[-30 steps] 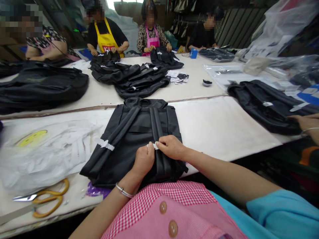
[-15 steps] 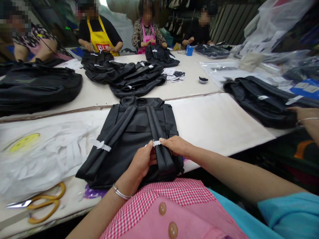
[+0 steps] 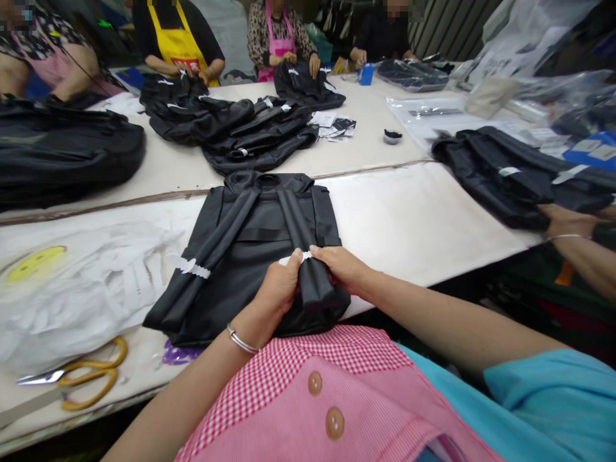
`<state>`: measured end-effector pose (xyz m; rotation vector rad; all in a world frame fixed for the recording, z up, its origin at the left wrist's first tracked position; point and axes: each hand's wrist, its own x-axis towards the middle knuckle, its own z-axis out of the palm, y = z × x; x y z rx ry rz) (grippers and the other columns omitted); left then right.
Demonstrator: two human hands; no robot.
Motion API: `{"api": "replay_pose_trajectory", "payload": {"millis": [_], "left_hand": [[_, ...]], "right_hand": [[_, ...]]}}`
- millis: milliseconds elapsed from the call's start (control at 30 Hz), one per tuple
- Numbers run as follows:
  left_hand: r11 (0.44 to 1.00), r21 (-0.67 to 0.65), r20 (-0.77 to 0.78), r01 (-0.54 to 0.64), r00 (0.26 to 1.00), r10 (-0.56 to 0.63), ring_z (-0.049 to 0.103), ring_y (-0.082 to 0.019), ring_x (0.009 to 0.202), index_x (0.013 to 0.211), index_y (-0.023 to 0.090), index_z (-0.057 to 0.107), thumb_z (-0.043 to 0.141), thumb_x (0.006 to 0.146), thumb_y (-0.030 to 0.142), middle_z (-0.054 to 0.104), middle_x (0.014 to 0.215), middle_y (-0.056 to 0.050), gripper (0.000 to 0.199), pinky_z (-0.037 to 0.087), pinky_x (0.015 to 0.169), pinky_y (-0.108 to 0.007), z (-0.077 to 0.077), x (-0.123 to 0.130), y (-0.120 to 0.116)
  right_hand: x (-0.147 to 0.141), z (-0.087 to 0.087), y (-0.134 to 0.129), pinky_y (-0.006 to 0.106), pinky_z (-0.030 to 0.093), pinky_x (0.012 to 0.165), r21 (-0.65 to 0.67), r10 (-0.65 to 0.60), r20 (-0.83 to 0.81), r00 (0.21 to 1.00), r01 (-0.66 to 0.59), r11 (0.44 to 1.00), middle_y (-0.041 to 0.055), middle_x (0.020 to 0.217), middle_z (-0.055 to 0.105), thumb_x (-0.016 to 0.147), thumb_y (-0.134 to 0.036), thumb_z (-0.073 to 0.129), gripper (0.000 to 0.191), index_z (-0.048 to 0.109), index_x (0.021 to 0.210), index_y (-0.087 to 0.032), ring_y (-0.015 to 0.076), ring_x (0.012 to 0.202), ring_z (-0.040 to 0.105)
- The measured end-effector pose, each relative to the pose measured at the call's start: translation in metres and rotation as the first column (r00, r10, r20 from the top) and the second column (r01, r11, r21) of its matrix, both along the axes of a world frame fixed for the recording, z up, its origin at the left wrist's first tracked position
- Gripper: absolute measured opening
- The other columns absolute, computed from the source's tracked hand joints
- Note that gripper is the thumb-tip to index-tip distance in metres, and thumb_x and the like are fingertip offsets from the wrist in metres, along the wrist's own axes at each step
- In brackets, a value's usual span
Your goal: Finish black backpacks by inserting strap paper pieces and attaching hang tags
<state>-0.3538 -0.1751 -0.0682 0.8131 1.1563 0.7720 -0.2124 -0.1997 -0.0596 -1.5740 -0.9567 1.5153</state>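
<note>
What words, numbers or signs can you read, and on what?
Words or numbers: none I can read.
Yellow smiley on the white plastic bag: no readable words.
Red patch on the yellow apron: white marks, too blurred.
Dark print on the plastic at top right: too blurred.
Scattered cards, blue packet's labels: too small.
Black backpack: none seen.

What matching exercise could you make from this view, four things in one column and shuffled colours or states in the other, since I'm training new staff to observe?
Things:
1. Scissors
2. Near backpack
3. Right sleeve
4. Left hand

Colours or states:
A. Light blue
B. At a strap, with a bracelet at the wrist
C. Yellow-orange-handled
D. Black

Right pairs: 1-C, 2-D, 3-A, 4-B.
</note>
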Motion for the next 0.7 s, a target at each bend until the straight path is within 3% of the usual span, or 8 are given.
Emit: {"api": "replay_pose_trajectory", "payload": {"millis": [133,233,300,400,500,567,633,700], "left_hand": [[0.995,0.079,-0.188,0.057,0.981,-0.041,0.053,-0.013,0.054,0.072,0.011,0.064,0.064,0.075,0.054,0.063,0.064,-0.004,0.044,0.04,0.049,-0.024,0.003,-0.007,0.0],[0.992,0.115,-0.241,0.053,0.97,-0.024,0.052,-0.012,0.053,0.069,0.01,0.065,0.063,0.075,0.054,0.063,0.064,-0.005,0.045,0.039,0.047,-0.023,0.008,-0.006,-0.001],[0.995,0.098,-0.224,0.028,0.975,-0.006,0.051,-0.011,0.051,0.069,0.01,0.064,0.064,0.076,0.052,0.063,0.063,-0.004,0.043,0.04,0.046,-0.022,0.014,-0.001,0.0],[0.998,0.051,-0.153,0.024,0.988,-0.016,0.055,-0.013,0.052,0.077,0.01,0.066,0.064,0.077,0.051,0.065,0.067,-0.005,0.042,0.045,0.048,-0.024,0.026,0.008,0.005],[0.965,0.132,-0.128,0.225,0.97,-0.209,0.064,-0.018,0.065,0.087,0.011,0.068,0.054,0.083,0.057,0.069,0.076,-0.008,0.048,0.052,0.057,-0.028,0.036,0.005,0.01],[0.839,0.327,-0.276,0.435,0.893,-0.355,0.067,-0.021,0.079,0.091,0.012,0.07,0.046,0.088,0.057,0.071,0.085,-0.009,0.05,0.054,0.068,-0.031,0.037,-0.006,0.009],[0.608,0.5,-0.521,0.617,0.775,-0.357,0.066,-0.022,0.09,0.1,0.015,0.07,0.045,0.091,0.05,0.071,0.096,-0.01,0.044,0.053,0.081,-0.033,0.032,-0.022,0.002],[0.364,0.531,-0.706,0.765,0.637,-0.31,0.063,-0.021,0.101,0.114,0.017,0.067,0.048,0.092,0.041,0.069,0.11,-0.01,0.038,0.049,0.092,-0.034,0.021,-0.038,-0.008]], "right_hand": [[0.015,0.023,-0.01,0.021,0.034,0.039,-0.059,0.249,0.18,0.952,-0.243,0.968,-0.0012,0.053,0.054,0.085,-0.061,0.053,0.045,0.058,0.073,-0.018,0.0105,0.046,0.047],[0.018,0.039,-0.021,0.021,0.036,0.038,-0.123,0.353,0.269,0.896,-0.332,0.935,-0.0011,0.05,0.056,0.083,-0.054,0.06,0.038,0.057,0.074,-0.018,0.0108,0.043,0.049],[0.017,0.045,-0.026,0.021,0.037,0.037,-0.185,0.366,0.191,0.911,-0.333,0.925,0.0001,0.051,0.059,0.081,-0.052,0.062,0.036,0.056,0.076,-0.017,0.0111,0.041,0.051],[0.017,0.048,-0.029,0.021,0.042,0.037,-0.21,0.294,-0.058,0.954,-0.299,0.931,0.0016,0.056,0.063,0.076,-0.051,0.068,0.038,0.056,0.079,-0.015,0.0125,0.043,0.056],[0.024,0.049,-0.029,0.02,0.042,0.035,-0.149,0.199,-0.194,0.96,-0.23,0.962,0.0012,0.054,0.062,0.067,-0.05,0.075,0.041,0.056,0.075,-0.014,0.0113,0.04,0.054],[0.033,0.05,-0.03,0.02,0.042,0.035,-0.122,0.147,-0.213,0.966,-0.175,0.977,-0.0002,0.052,0.06,0.064,-0.045,0.079,0.04,0.057,0.073,-0.013,0.0094,0.038,0.051],[0.041,0.051,-0.032,0.019,0.041,0.035,-0.11,0.097,-0.207,0.973,-0.122,0.986,-0.0018,0.051,0.058,0.063,-0.04,0.08,0.037,0.057,0.072,-0.013,0.0081,0.038,0.05],[0.047,0.05,-0.035,0.018,0.039,0.034,-0.103,0.067,-0.184,0.981,-0.087,0.991,-0.0025,0.051,0.056,0.063,-0.037,0.08,0.034,0.056,0.07,-0.013,0.0075,0.038,0.048]]}}
